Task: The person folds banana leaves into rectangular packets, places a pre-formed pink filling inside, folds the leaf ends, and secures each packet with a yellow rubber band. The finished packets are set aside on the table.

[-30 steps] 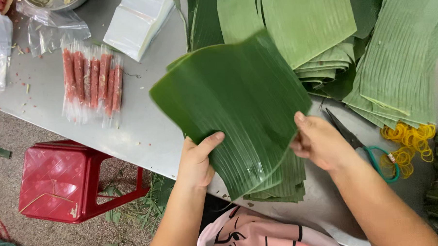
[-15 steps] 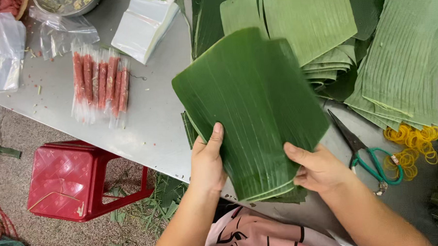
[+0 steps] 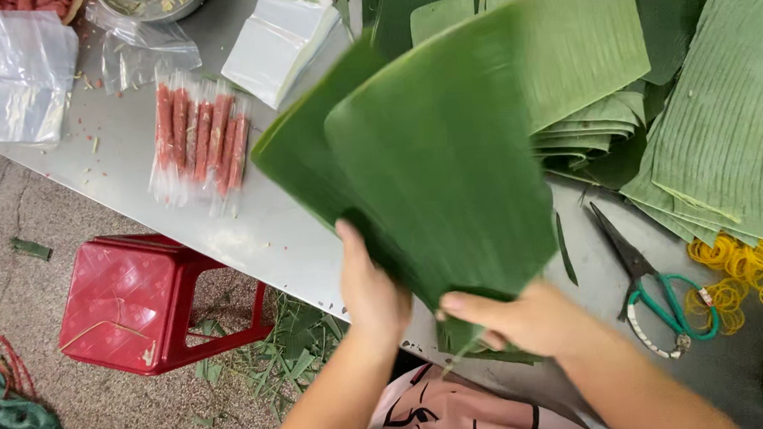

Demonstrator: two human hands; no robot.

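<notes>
I hold up a stack of dark green banana leaf sheets (image 3: 431, 170) above the grey table (image 3: 264, 235). My left hand (image 3: 371, 291) grips the stack's lower left edge from behind. My right hand (image 3: 520, 320) pinches its lower right corner, thumb on top. The leaves are tilted up toward me and blurred, hiding the table beneath them.
Piles of cut banana leaves (image 3: 717, 143) lie at the right and back. Green-handled scissors (image 3: 655, 289) and yellow rubber bands (image 3: 738, 270) lie to the right. Red sausages in clear wrap (image 3: 197, 136), plastic bags (image 3: 282, 40) and a metal bowl (image 3: 154, 4) sit left. A red stool (image 3: 139, 299) stands below the table edge.
The leaf stack has been lifted off the table and tilted up toward the camera. Both hands have shifted to its lower edge.
</notes>
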